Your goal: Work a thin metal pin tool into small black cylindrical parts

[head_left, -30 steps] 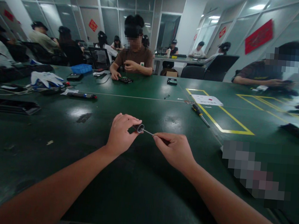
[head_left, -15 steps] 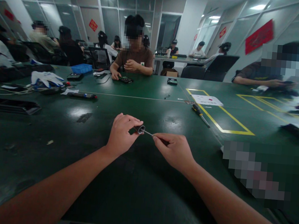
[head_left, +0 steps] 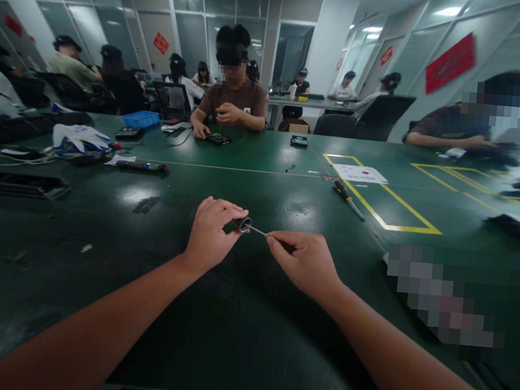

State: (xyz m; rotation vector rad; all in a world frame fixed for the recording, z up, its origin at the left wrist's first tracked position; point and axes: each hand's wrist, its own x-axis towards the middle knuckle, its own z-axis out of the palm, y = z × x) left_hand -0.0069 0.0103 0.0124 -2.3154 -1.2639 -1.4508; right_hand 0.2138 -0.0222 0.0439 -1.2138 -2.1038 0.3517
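Note:
Over the middle of the table, my left hand (head_left: pixel 210 230) pinches a small dark cylinder (head_left: pixel 243 224) between thumb and fingers. Its open, metallic-rimmed end faces right. My right hand (head_left: pixel 306 261) is closed around a thin-shafted metal tool (head_left: pixel 257 231); its handle is mostly hidden in my fingers, so I cannot tell its exact kind. The tool's tip reaches the open mouth of the cylinder. Whether it touches the inside is not clear. Beyond my right hand lies a screwdriver (head_left: pixel 349 199) with a black and yellow handle.
The green table (head_left: pixel 174 345) spreads under my arms. At left are a black tray-like part (head_left: pixel 19 185), white gloves (head_left: pixel 80 138) and a marker-like pen (head_left: pixel 142 166). A paper sheet (head_left: pixel 362 173) lies beyond the screwdriver, and a blurred-out object (head_left: pixel 437 295) at right. A person (head_left: pixel 232 98) works opposite.
Both hands stay in nearly the same place, with the tool's tip still at the cylinder's mouth. The camera view has shifted very slightly.

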